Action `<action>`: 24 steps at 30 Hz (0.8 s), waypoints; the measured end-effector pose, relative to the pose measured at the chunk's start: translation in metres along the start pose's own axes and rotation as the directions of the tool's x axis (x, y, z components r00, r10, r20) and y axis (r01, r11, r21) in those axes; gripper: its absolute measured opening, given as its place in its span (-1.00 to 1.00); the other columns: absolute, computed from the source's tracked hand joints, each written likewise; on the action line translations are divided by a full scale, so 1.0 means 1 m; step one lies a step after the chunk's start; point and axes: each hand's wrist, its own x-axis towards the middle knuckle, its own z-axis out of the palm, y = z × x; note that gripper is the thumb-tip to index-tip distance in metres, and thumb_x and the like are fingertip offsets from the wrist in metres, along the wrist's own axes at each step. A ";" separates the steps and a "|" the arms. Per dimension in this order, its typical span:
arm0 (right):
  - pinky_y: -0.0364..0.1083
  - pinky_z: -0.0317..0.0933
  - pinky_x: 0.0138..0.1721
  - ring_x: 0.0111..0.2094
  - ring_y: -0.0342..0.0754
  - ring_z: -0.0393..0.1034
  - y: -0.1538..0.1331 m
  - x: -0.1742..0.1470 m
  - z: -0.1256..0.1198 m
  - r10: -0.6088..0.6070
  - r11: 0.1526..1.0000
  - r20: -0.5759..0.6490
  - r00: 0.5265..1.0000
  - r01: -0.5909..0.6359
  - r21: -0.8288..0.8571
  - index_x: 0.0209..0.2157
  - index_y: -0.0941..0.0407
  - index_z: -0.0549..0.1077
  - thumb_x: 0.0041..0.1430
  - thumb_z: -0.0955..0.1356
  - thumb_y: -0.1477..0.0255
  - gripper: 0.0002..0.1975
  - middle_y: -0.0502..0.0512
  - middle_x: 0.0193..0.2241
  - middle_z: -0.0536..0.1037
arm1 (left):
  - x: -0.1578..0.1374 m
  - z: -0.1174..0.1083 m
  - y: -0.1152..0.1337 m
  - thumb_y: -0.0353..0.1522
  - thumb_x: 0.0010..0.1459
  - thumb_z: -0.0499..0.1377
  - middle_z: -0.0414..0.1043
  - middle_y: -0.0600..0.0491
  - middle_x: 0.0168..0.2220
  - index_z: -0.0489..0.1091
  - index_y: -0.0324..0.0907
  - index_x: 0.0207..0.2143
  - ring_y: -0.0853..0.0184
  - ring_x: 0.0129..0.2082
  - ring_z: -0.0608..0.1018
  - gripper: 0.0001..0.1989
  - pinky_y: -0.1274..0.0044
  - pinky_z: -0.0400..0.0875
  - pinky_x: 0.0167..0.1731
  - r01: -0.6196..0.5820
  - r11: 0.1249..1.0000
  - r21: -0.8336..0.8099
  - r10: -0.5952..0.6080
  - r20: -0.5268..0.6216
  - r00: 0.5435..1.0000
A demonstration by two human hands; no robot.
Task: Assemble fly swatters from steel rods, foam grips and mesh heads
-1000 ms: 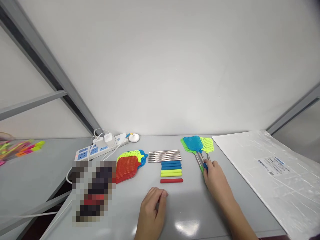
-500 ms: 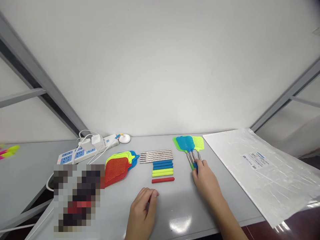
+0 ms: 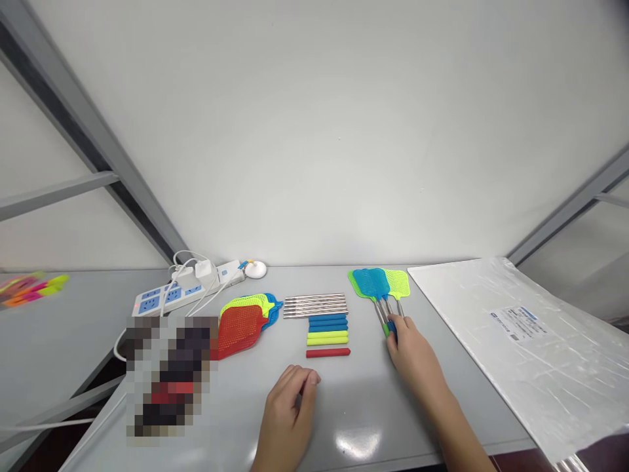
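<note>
My left hand [image 3: 289, 410] rests on the grey table with curled fingers, and nothing shows in it. On the right, my right hand [image 3: 410, 347] is closed around the handles of several fly swatters, with blue [image 3: 372, 283] and yellow-green [image 3: 397, 283] mesh heads pointing to the wall. My palm hides most of the handles. Between the hands lies a row of metal rods [image 3: 315, 305]. Nearer to me are blue grips [image 3: 327, 323], yellow grips [image 3: 327, 337] and one red grip [image 3: 328, 353]. Loose swatter heads, red [image 3: 240, 331], yellow and blue, overlap left of the rods.
A power strip [image 3: 152, 303] with plugs and white cables stands back left, beside a round white object [image 3: 255, 269]. A white wrapped sheet [image 3: 472, 314] covers the table's right side. A pixelated patch hides the left front. Blurred bright items [image 3: 34, 288] lie on another table.
The view has shifted slightly, so the things on the table appear further right. Both hands keep their pose, the right one still on the fly swatters. More of the blurred bright items shows.
</note>
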 end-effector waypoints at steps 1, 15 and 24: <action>-0.08 0.11 -0.38 -0.27 0.02 0.42 0.000 0.000 0.000 -0.001 1.000 0.002 1.000 0.001 0.001 0.09 0.13 0.31 0.32 0.10 0.46 -0.63 0.21 -0.10 0.42 | 0.000 0.000 0.000 -0.30 0.30 0.08 0.37 0.07 -0.49 0.40 -0.11 -0.41 0.30 -0.46 0.43 -0.78 0.53 0.27 -0.39 -0.005 1.000 0.008 0.005 0.003 1.000; -0.07 0.13 -0.30 -0.19 0.04 0.44 0.003 0.001 0.000 0.006 1.000 0.002 1.000 -0.006 -0.002 0.07 0.14 0.32 0.32 0.11 0.47 -0.64 0.23 -0.09 0.48 | -0.001 -0.001 0.001 -0.27 0.36 0.00 0.36 0.08 -0.45 0.36 -0.12 -0.39 0.31 -0.41 0.43 -0.73 0.52 0.31 -0.34 0.040 0.997 0.065 -0.043 0.056 0.998; -0.07 0.14 -0.33 -0.20 0.05 0.43 -0.015 0.020 -0.023 -0.144 0.989 -0.006 0.990 0.143 -0.032 0.03 0.09 0.35 0.36 0.10 0.36 -0.65 0.19 -0.09 0.50 | 0.001 0.000 0.005 -0.32 0.37 -0.02 0.35 0.06 -0.43 0.37 -0.13 -0.35 0.27 -0.34 0.40 -0.75 0.46 0.31 -0.29 -0.004 0.992 0.128 -0.003 0.050 0.999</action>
